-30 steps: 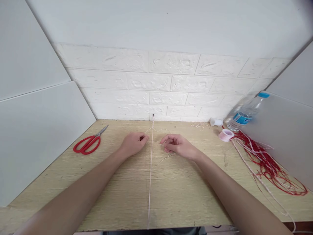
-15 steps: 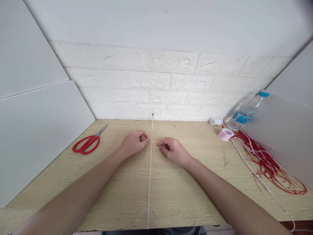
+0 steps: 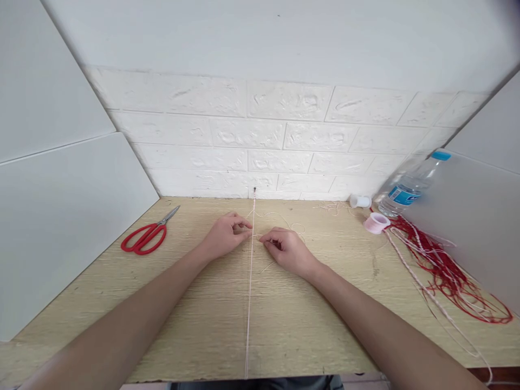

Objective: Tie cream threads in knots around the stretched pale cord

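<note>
A pale pink cord (image 3: 249,292) runs taut from a small hook at the foot of the wall to the table's front edge. Left of the cord, my left hand (image 3: 228,234) has its thumb and fingertips closed at the cord, around a thin thread. On the other side, my right hand (image 3: 289,249) pinches the thin cream thread (image 3: 280,214), which crosses the cord and loops loosely over the table behind it. A short thread end pokes out below the right hand. The fingertips' exact hold on the thread is too small to see.
Red-handled scissors (image 3: 148,234) lie at the left. To the right are a pink thread spool (image 3: 376,222), a white spool (image 3: 360,201), a leaning water bottle (image 3: 410,189) and a tangle of red cords (image 3: 450,271). A white brick-patterned wall (image 3: 266,135) borders the back.
My left hand has moved slightly right, its fingertips now at the taut cord. My right hand stays nearly in place.
</note>
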{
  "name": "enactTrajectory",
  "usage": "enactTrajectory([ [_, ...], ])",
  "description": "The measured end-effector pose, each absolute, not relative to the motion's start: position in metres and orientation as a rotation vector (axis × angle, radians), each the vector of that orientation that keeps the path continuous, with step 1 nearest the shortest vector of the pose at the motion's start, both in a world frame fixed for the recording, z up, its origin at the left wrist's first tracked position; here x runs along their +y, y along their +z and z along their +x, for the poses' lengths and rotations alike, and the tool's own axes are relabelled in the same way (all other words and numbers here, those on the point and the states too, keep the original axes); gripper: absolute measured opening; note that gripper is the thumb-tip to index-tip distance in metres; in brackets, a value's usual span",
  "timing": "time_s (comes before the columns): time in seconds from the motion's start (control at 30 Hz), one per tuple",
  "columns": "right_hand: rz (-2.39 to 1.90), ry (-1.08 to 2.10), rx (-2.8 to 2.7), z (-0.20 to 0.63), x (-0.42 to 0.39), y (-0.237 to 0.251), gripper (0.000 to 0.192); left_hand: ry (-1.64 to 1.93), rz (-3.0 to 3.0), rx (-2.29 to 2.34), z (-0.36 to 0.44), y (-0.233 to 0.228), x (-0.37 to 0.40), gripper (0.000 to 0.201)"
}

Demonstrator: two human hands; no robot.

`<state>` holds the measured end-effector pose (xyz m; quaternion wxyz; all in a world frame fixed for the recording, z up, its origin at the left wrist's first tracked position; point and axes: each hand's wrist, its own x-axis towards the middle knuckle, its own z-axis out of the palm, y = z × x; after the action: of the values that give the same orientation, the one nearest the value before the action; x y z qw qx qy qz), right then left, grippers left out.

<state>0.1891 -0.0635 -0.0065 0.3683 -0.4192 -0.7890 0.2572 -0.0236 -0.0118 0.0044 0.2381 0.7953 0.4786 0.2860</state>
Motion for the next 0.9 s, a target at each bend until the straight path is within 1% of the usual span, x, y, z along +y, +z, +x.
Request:
enactTrajectory([
  [0.3, -0.994, 0.623, -2.055, 0.1867, -0.0630, -0.0083, 0.030, 0.633, 2.219, 1.254, -0.0245, 0.0070, -0.0104, 0.029],
  [0.5, -1.035, 0.626, -2.034, 0.1856, -0.0645, -0.0073, 0.033, 0.512, 2.276, 1.278, -0.0234, 0.0102, -0.0129, 0.027],
  [0.6, -1.053, 0.639, -2.028, 0.1852, -0.0654, -0.0058, 0.032, 0.504, 2.286, 1.292, -0.0233, 0.0102, -0.0135, 0.027],
  [0.9, -1.074, 0.698, -1.993, 0.1833, -0.0660, -0.0036, 0.030, 0.496, 2.293, 1.285, -0.0203, 0.0126, -0.0185, 0.034],
])
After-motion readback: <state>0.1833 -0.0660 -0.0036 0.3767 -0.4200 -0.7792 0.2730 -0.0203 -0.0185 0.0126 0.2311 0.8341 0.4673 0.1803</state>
